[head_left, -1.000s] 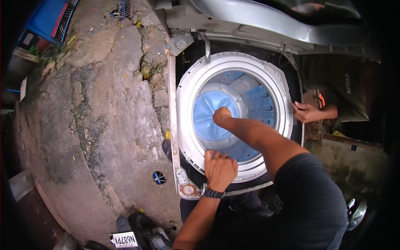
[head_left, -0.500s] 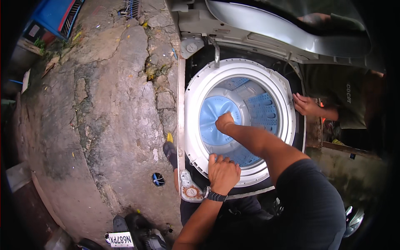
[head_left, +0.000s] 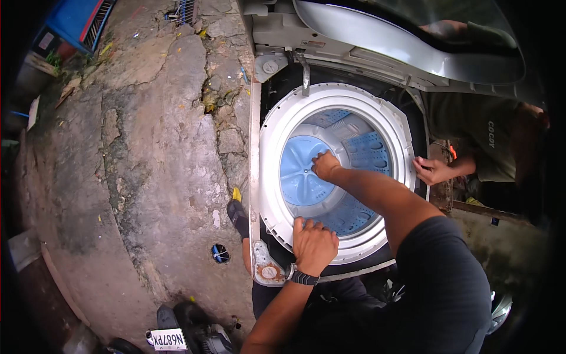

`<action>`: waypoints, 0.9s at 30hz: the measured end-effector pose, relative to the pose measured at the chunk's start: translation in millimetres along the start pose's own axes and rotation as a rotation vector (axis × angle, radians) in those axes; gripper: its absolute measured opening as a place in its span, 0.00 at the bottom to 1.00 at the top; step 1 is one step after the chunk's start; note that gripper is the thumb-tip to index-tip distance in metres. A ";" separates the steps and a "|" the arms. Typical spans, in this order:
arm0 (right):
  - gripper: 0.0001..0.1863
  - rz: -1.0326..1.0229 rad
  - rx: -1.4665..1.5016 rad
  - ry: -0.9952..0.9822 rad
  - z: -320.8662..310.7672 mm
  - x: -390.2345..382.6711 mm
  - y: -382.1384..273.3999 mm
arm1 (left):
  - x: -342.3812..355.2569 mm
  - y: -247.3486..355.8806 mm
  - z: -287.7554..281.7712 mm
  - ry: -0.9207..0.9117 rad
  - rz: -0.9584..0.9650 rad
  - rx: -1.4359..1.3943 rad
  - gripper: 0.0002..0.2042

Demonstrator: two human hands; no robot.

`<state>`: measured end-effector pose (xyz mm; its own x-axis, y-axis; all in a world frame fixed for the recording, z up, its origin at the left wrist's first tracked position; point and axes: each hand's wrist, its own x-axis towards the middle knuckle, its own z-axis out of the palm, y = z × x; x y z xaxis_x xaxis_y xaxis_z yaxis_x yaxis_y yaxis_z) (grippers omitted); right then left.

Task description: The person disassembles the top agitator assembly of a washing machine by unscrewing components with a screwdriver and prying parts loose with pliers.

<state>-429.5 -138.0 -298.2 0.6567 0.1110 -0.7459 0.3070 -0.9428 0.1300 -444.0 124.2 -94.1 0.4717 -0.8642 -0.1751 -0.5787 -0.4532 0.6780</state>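
Observation:
A top-load washing machine with a raised lid [head_left: 413, 50] has its white tub ring [head_left: 272, 147] exposed, around a blue pulsator [head_left: 298, 189] with a small central screw [head_left: 306, 171]. My right hand [head_left: 324, 166] is down inside the tub on the pulsator, right of the screw, fingers curled; what they grip, if anything, is hidden. My left hand [head_left: 313, 245], with a watch on the wrist, grips the ring's near edge. Another person's hand [head_left: 433, 170] is at the ring's right side, fingers bent.
Cracked concrete [head_left: 147, 165] runs along the left, with a small hole [head_left: 220, 253] and a shod foot [head_left: 237, 215] beside the machine. A blue object [head_left: 71, 20] sits at top left, a motorbike [head_left: 200, 324] at the bottom. A person in a dark green shirt [head_left: 477, 130] stands at right.
My right hand has moved up and right off the pulsator's middle, uncovering the screw. The other person's hand has dropped slightly along the ring's edge. The machine shifted in view as the camera moved.

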 end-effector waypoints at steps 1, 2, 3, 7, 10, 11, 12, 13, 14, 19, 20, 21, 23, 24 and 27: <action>0.14 0.148 0.232 -0.051 1.7 -2.7 6.1 | 1.1 1.5 -0.8 0.000 0.004 0.002 0.16; 0.16 0.296 0.466 -0.102 2.8 -3.1 12.4 | 2.3 3.2 -1.6 0.015 0.013 -0.001 0.16; 0.21 0.352 0.599 -0.214 -17.5 -4.8 15.1 | 1.1 2.9 -0.5 0.024 0.018 -0.004 0.16; 0.19 0.771 1.245 -0.434 -31.1 -0.2 16.4 | 1.1 3.2 -1.5 0.057 0.019 -0.010 0.15; 0.17 0.493 0.578 -0.301 -36.5 -1.5 4.8 | 2.9 4.4 -3.8 -0.011 0.002 -0.014 0.15; 0.17 0.377 0.324 -0.063 -34.1 -1.7 -3.4 | 3.5 4.1 -4.0 0.004 -0.001 -0.009 0.15; 0.17 0.378 0.338 -0.063 -33.9 -2.5 -9.7 | 3.7 4.1 -4.0 0.018 -0.002 -0.003 0.15; 0.18 0.390 0.348 -0.065 -33.8 -2.8 -15.7 | 3.1 3.9 -2.9 0.005 0.000 0.006 0.15; 0.18 0.412 0.355 -0.066 -33.8 -6.2 -16.2 | 4.6 5.7 -3.1 0.039 0.006 0.007 0.14; 0.19 0.430 0.423 -0.290 -35.2 -4.4 -8.0 | 6.4 9.0 -1.1 0.050 0.011 0.071 0.10; 0.19 0.442 0.448 -0.287 -29.2 -7.0 -11.7 | 7.5 10.9 -2.8 0.053 0.022 0.076 0.10; 0.20 0.528 0.447 -0.243 -23.2 -9.4 -15.7 | 7.8 13.1 -3.5 0.056 0.035 0.081 0.09; 0.21 0.611 0.467 -0.181 -28.4 -11.2 -23.4 | 6.7 10.5 -4.1 0.006 0.042 0.120 0.10; 0.22 0.617 0.507 -0.166 -34.7 -14.9 -26.2 | 6.5 8.4 -4.0 -0.032 0.036 0.140 0.10; 0.25 0.655 0.645 -0.081 -21.0 -18.2 -17.8 | 21.3 15.8 -6.9 -0.193 0.103 0.170 0.11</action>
<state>-432.5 -116.7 -273.2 0.5063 -0.5063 -0.6981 -0.5682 -0.8048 0.1716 -438.5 100.1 -82.2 0.2783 -0.9259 -0.2556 -0.7279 -0.3769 0.5728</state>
